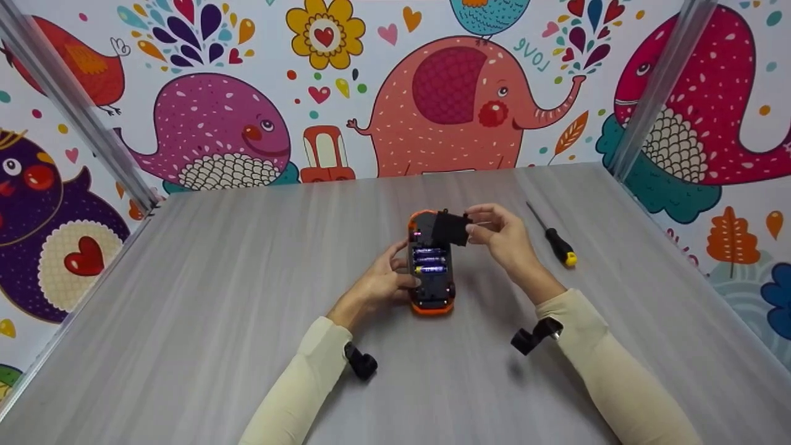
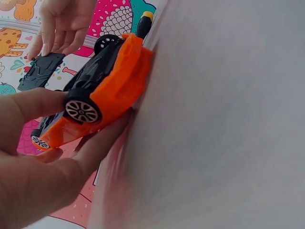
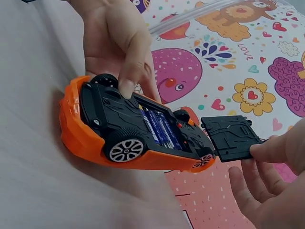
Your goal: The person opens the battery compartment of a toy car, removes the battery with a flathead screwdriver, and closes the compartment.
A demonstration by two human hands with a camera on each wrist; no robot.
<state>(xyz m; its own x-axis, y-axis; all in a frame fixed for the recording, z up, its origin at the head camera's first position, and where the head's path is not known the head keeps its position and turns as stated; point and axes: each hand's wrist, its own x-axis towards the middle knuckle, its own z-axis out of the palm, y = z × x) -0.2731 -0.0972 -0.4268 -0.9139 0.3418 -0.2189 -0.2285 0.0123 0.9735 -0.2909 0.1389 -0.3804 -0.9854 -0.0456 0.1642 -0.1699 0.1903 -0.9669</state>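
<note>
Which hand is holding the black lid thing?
The right hand pinches the black battery cover; the left hand grips the upside-down orange toy car.

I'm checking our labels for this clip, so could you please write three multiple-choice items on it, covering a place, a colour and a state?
1. Where does the screwdriver lie?
A. right of the car
B. under the car
C. in the left hand

2. What colour is the car body?
A. blue
B. orange
C. green

3. How is the battery bay?
A. covered
B. open with batteries in
C. open and bare

Key: 1 A, on the table beyond the right hand. 2 B, orange shell in all views. 3 B, the cover is held off and the batteries show.
</note>
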